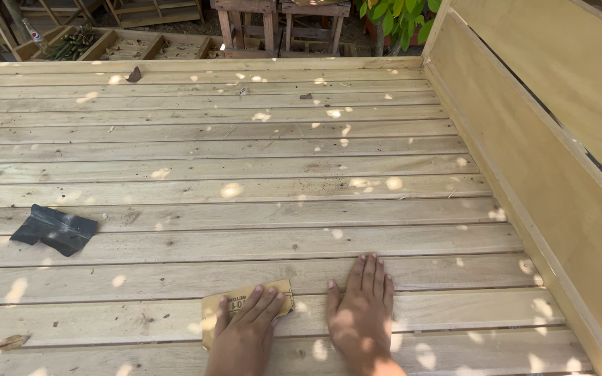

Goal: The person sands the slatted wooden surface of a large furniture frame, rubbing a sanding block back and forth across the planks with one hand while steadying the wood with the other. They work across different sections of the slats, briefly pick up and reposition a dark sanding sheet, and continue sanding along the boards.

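The deck (231,146) of pale slats fills nearly the whole view, dappled with spots of sunlight. Along the deck's right edge a tall plywood panel (559,139) rises, with a dark slit running across it. Beyond the deck's far edge stand wooden frames (273,21) and crates, and a leafy plant (398,14) grows near the far right corner.

On the deck's left side, well apart from both hands, lies a dark crumpled sheet (55,228). A dry leaf (134,74) rests near the deck's far edge, and another (11,341) lies at the near left.

At the deck's near edge the right hand (362,313) lies flat on a slat, palm down, fingers straight and close together, gripping nothing. Just beside it, the left hand (245,327) presses down on the sandpaper (221,306), fingers spread flat over the sheet rather than curled around it. The sandpaper is a tan sheet, lying flat on the slats near the deck's near edge; its far edge and left part show from under the hand. The two hands do not touch each other.
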The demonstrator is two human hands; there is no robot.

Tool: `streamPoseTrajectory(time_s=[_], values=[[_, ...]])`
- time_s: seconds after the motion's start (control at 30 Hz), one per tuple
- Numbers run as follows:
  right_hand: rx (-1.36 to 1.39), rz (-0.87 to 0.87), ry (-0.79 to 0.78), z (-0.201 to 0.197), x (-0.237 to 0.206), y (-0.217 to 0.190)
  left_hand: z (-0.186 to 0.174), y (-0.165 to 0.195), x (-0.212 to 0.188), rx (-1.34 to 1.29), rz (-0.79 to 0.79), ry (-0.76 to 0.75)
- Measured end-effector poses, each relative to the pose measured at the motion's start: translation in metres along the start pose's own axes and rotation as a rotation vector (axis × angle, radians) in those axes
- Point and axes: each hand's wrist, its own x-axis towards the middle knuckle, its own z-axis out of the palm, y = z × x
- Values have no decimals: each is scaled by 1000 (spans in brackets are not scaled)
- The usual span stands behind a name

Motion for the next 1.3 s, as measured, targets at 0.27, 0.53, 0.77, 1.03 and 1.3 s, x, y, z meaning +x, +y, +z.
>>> streamPoseTrajectory(time_s=[0.27, 0.53, 0.77, 1.03, 1.3], values=[[28, -12, 11, -1, -1, -1, -6, 23, 29, -51, 62, 101], [36, -45, 41, 1, -3, 0, 7, 16, 24, -36, 67, 89], [16, -50, 44, 1, -2, 1, 2, 12, 3, -28, 104, 89], [46, -32, 40, 2, -2, 0, 11, 15, 22, -47, 103, 102], [16, -43, 0, 3, 0, 2, 4, 16, 4, -13, 123, 121]])
